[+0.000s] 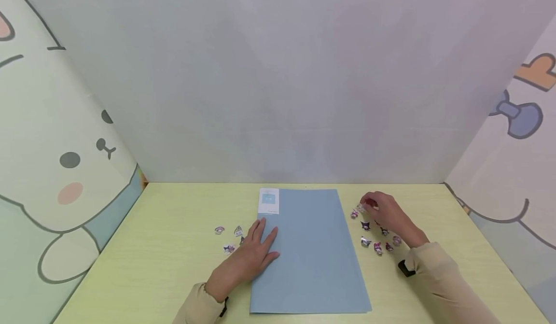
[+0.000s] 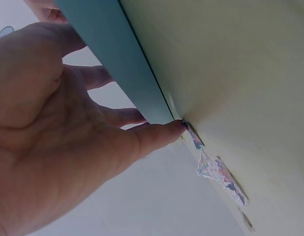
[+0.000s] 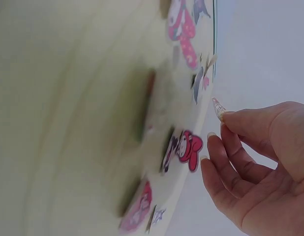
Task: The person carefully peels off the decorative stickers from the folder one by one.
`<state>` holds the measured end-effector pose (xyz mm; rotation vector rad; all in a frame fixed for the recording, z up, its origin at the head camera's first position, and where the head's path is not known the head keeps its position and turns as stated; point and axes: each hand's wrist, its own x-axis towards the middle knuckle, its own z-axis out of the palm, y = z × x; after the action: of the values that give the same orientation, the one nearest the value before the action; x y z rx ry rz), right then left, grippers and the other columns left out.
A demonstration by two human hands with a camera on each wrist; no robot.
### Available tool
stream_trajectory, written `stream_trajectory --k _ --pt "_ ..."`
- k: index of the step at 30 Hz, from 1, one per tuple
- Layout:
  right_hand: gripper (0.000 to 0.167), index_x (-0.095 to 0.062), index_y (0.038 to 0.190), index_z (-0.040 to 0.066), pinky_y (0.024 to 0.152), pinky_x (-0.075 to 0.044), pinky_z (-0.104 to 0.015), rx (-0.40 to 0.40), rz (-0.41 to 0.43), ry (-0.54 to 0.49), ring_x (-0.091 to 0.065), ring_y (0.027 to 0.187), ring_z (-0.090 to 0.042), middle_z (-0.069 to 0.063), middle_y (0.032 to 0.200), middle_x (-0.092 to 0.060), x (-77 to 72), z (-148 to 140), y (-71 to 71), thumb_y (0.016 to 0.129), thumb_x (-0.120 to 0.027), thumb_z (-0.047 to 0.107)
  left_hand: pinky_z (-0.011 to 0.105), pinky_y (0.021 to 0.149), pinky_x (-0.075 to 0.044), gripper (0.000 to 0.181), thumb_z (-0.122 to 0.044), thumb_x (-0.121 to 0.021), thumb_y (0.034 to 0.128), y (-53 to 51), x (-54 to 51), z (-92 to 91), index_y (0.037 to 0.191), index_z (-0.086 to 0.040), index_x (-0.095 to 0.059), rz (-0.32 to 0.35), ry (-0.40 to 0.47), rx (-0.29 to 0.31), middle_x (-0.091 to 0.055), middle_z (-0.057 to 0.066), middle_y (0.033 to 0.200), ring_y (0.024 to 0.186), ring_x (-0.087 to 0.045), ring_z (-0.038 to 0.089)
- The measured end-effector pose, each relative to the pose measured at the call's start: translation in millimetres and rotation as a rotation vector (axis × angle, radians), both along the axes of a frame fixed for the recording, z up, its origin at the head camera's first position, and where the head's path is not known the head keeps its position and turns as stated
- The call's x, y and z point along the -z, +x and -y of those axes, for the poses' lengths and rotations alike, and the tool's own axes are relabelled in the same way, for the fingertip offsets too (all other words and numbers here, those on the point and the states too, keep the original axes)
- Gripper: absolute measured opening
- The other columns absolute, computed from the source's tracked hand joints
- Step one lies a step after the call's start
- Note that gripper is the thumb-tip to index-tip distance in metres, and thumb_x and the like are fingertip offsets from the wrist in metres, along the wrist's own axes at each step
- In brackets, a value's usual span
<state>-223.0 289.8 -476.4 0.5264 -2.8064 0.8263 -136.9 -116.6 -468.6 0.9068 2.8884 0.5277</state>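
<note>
A flat blue folder (image 1: 310,256) with a white label (image 1: 269,201) in its top left corner lies on the table. My left hand (image 1: 251,255) rests on its left edge, fingers straight and spread. In the left wrist view, one fingertip lies close to a small cartoon sticker (image 2: 195,136); I cannot tell if they touch. Right of the folder, my right hand (image 1: 385,213) pinches a small character sticker (image 3: 218,108) between thumb and index finger, just above the table. Several more stickers lie below and around that hand, among them a dark one (image 1: 365,226) and a pink one (image 1: 378,248).
A few loose stickers (image 1: 219,230) lie left of the folder, partly hidden by the left hand. The pale yellow table (image 1: 173,246) ends at a plain back wall (image 1: 295,97). Side panels with cartoon drawings (image 1: 69,160) stand at both sides.
</note>
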Motion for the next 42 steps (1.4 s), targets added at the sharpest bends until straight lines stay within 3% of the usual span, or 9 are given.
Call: stream_trajectory --k 17,31,42 --pt "0.007 -0.07 0.095 -0.004 0.062 -0.045 -0.031 0.014 0.065 0.046 -0.051 0.07 -0.013 -0.004 0.084 -0.066 3.6 -10.7 3.6 0.094 -0.073 0.003 0.06 0.11 -0.039 0.056 -0.03 -0.056 0.1065 0.8 -1.3 1.0 0.151 0.002 -0.046 0.021 -0.009 -0.005 -0.026 0.036 0.159 0.147 -0.025 0.053" --pt "0.006 -0.07 0.098 -0.001 0.062 -0.047 -0.033 0.02 0.077 0.056 -0.053 0.07 -0.012 -0.004 0.085 -0.065 2.4 -10.1 3.4 0.092 -0.073 -0.002 0.059 0.111 -0.038 0.054 -0.028 -0.056 0.1064 0.7 -0.1 0.9 0.15 0.003 -0.047 0.005 -0.003 0.002 -0.027 0.037 0.158 0.146 -0.025 0.055" --pt "0.004 -0.07 0.096 0.0 0.069 -0.052 -0.036 0.01 0.053 0.051 -0.06 0.077 -0.014 -0.003 0.087 -0.068 2.2 -9.2 3.2 0.095 -0.072 0.003 0.059 0.11 -0.038 0.055 -0.031 -0.057 0.1059 0.2 -0.5 0.7 0.15 0.002 -0.048 -0.017 -0.02 -0.004 -0.029 0.036 0.158 0.146 -0.027 0.053"
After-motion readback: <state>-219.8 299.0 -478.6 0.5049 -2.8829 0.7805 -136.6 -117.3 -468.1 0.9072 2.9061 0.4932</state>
